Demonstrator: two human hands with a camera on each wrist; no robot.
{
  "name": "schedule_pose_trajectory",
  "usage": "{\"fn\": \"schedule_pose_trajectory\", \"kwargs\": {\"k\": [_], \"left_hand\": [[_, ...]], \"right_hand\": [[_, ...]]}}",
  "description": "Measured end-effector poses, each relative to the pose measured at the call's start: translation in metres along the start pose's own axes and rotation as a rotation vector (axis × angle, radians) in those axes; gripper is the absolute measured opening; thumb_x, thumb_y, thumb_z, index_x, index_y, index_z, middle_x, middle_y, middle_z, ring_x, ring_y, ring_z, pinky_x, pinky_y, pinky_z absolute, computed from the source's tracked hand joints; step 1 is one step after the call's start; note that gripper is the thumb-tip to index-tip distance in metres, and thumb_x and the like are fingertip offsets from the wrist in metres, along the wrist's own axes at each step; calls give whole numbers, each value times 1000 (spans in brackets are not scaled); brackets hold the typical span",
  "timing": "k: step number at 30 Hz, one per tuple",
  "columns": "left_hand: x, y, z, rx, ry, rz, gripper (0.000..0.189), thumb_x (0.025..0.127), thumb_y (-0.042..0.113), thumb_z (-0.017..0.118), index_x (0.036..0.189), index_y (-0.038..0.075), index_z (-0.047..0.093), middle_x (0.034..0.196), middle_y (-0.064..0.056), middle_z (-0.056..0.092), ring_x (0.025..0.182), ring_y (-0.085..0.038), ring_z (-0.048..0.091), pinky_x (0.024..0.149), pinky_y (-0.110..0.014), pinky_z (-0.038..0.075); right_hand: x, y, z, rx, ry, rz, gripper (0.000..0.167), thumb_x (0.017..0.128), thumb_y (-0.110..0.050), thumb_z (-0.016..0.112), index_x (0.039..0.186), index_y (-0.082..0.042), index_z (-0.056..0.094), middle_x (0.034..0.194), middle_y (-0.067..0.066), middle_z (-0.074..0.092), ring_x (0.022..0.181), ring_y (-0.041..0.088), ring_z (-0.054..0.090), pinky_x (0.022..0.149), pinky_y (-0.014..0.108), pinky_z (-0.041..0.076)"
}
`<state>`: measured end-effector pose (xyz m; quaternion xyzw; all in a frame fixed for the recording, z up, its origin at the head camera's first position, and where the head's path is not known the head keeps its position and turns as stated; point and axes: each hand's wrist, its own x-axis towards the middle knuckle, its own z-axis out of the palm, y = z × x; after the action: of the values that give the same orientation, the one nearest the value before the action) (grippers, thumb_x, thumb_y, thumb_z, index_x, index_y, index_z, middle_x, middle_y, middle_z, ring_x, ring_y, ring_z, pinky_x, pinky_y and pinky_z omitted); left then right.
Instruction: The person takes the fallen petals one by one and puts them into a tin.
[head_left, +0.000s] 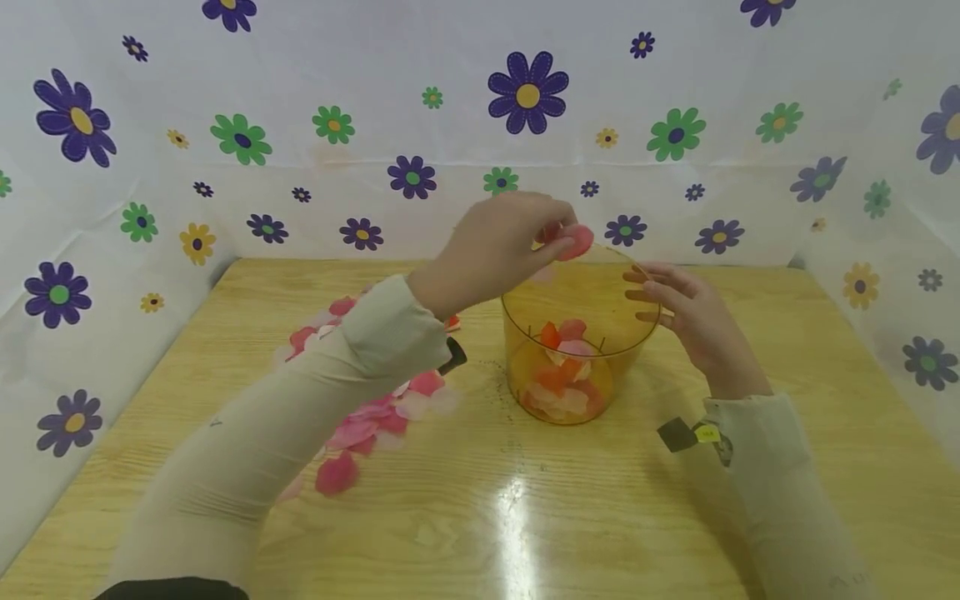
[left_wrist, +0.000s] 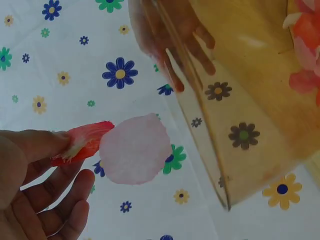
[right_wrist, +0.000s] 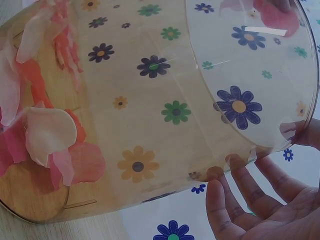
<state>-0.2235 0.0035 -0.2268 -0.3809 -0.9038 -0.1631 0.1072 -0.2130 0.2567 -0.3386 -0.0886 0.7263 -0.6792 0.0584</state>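
Note:
My left hand (head_left: 506, 242) pinches a reddish-pink petal (head_left: 576, 242) between thumb and fingers above the rim of a clear amber plastic bucket (head_left: 517, 358). Just beyond its fingertips, a pale pink petal (left_wrist: 136, 150) appears in mid-air; whether it touches the held one I cannot tell. The bucket stands upright, with several pink, white and orange petals (right_wrist: 50, 135) at its bottom. On its right side, my right hand (head_left: 693, 321) rests spread, fairly straight fingers (right_wrist: 255, 192) against the outer wall near the rim. The thumb lies close to the rim.
A loose pile of pink, red and pale petals (head_left: 367, 425) lies on the wooden table (head_left: 442, 533) left of the bucket, partly covered by my left forearm. White cloth with printed flowers (head_left: 450, 67) surrounds the table at the back and sides.

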Motion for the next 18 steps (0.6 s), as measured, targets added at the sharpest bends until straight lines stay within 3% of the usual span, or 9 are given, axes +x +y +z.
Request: {"fn": "schedule_pose_trajectory", "kwargs": {"k": [3,7,18], "left_hand": [[6,7,12,7,-61,18,19,94,28,56,101,14,66,90,1,67,81,-13,57,73,-23,48],[7,9,27,14,-110,29,18,94,28,56,102,15,65,92,2,67,82,-12,58,72,-23,49],[-5,-7,46,16,-129,-3,16,93,27,58,105,16,62,95,4,68,87,-12,62,75,-26,51]], "right_hand": [[1,0,0,-9,3,6,40,97,-30,50,133,-12,48,120,-12,56,109,8,55,87,20,48],[2,0,0,3,-3,-7,34,97,-28,49,129,-15,51,120,-13,57,108,7,55,86,20,49],[0,-1,1,-14,4,0,30,97,-30,50,125,-19,52,118,-14,57,107,5,55,86,19,48]]}}
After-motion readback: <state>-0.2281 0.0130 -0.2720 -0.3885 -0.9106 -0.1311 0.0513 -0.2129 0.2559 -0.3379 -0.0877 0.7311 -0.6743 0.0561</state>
